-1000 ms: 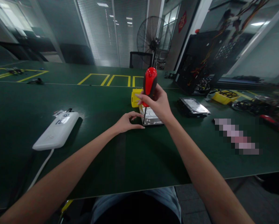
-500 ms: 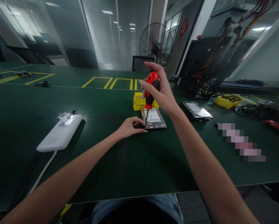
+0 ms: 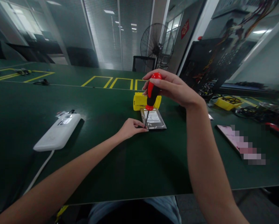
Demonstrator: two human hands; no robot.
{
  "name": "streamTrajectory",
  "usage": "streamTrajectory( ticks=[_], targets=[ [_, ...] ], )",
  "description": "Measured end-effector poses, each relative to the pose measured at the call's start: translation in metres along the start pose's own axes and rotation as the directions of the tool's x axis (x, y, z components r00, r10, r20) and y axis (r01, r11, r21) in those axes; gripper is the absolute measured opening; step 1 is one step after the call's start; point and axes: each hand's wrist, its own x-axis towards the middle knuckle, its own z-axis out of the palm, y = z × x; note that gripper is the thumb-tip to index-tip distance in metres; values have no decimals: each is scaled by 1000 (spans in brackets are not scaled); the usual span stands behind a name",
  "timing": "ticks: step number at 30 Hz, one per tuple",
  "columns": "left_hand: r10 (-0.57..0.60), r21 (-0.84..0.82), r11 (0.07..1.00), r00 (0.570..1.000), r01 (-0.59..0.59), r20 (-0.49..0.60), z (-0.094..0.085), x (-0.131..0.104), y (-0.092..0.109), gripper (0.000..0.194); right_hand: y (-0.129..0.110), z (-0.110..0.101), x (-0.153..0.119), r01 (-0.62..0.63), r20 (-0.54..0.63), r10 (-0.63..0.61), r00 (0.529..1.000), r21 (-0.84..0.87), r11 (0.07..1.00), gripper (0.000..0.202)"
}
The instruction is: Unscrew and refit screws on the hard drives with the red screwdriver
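A hard drive (image 3: 156,119) with a white label lies flat on the green table. My left hand (image 3: 129,128) is at its near left corner, thumb and forefinger closed together there; whether a screw is between them is too small to tell. My right hand (image 3: 172,85) is wrapped round the red and black handle of a screwdriver (image 3: 151,95). The screwdriver stands slightly tilted, its tip down at the same corner, close to my left fingertips. Directly behind the drive sits a yellow block-like object (image 3: 139,101), partly covered by the screwdriver.
On the left lies a white power strip (image 3: 57,132) with a cable. To the right are a phone (image 3: 230,137), a yellow tray (image 3: 226,103), tangled black cables (image 3: 248,111) and a red-handled tool (image 3: 276,129). A second drive is mostly hidden behind my right forearm.
My right hand has turned on the screwdriver handle, its wrist and forearm swinging outward to the right. My left thumb and forefinger have drawn closer together.
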Motion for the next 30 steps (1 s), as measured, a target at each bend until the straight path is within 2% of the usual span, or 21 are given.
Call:
streamTrajectory(
  ticks=[6,20,25,30],
  targets=[
    [-25,0,1000,999,25,-39,3,0,1,27,4,7,2,85,-15,-86,996,-18,996,24],
    [-23,-73,997,1000,24,7,6,0,1,27,19,21,15,62,-106,-54,993,71,996,24],
    [20,61,998,999,-23,37,-3,-1,0,31,24,11,13,29,-11,-27,1000,255,967,18],
    [0,178,984,1000,1,-5,-7,1,-6,37,21,5,7,21,-28,-17,999,147,989,22]
  ],
)
